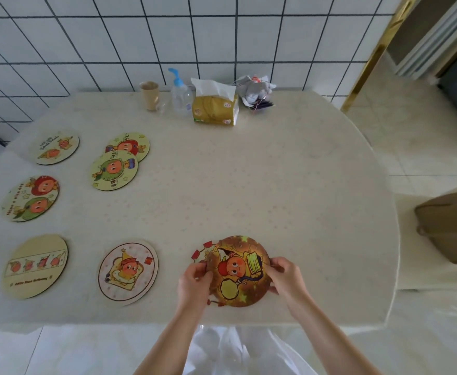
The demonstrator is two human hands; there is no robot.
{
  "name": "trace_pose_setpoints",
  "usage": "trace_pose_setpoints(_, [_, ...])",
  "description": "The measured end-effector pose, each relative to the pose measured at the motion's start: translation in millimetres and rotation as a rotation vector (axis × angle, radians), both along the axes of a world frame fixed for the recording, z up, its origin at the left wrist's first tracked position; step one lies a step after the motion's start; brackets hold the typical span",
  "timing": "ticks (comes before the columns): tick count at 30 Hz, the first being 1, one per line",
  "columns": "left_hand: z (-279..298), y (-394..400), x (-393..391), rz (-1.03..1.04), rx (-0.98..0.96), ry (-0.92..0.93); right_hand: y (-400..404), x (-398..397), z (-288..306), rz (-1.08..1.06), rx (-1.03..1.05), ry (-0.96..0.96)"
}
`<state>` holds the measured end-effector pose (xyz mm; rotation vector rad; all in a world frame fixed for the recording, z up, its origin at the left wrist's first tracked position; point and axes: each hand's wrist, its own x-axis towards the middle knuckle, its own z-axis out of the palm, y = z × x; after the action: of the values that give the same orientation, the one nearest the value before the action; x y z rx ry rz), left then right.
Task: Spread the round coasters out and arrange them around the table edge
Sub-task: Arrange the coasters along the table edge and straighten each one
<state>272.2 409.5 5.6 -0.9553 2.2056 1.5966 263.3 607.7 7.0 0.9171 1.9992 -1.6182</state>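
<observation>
- Head view: the left hand (pixel 194 284) and the right hand (pixel 285 276) are pinching the 2 sides of the brown coaster (pixel 239 270), near the table (pixel 303 185) edge by the body.
- A white coaster (pixel 201 253) is peeking out under it.
- I think sliding only the top 1 off slowly is working best.
- 6 coasters are lying far left of the hands; 2 are overlapping.

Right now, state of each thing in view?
brown coaster: held by both hands, atop another coaster
left hand: gripping its left edge
right hand: gripping its right edge
green coaster: overlapping the red-figure coaster
toast coaster: flat, alone
tissue pack: open, tissue sticking out
pump bottle: upright
cup: upright
</observation>
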Motion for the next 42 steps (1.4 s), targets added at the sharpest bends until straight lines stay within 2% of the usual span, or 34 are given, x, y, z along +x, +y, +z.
trace_pose_setpoints(10, [-6,84,-30,-0.347,-0.013,0.031,76,23,-12,-0.271,-0.002,-0.022])
trace_pose_setpoints(16, [-16,122,-40,-0.489,-0.086,0.019,106,37,-17,-0.358,0.004,-0.060])
trace_pose_setpoints(21, [-29,136,-41,-0.560,-0.179,-0.001,120,49,-25,-0.393,-0.060,-0.173])
trace_pose_setpoints(25, [-31,142,-51,-0.611,-0.211,-0.010,122,49,-28,-0.333,0.011,-0.200])
trace_pose_setpoints(31, [-33,131,-49,-0.593,-0.203,-0.004,124,38,-8,-0.053,0.345,-0.220])
trace_pose_setpoints(33, [-32,124,-47,-0.576,-0.177,0.006,126,30,-1,-0.045,0.408,-0.195])
trace_pose_setpoints(37, [-30,101,-54,-0.475,-0.061,0.019,108,-3,7,-0.106,0.266,-0.131])
trace_pose_setpoints(42, [-23,46,-83,-0.299,-0.031,0.025,38,-66,15,0.114,0.156,-0.038])
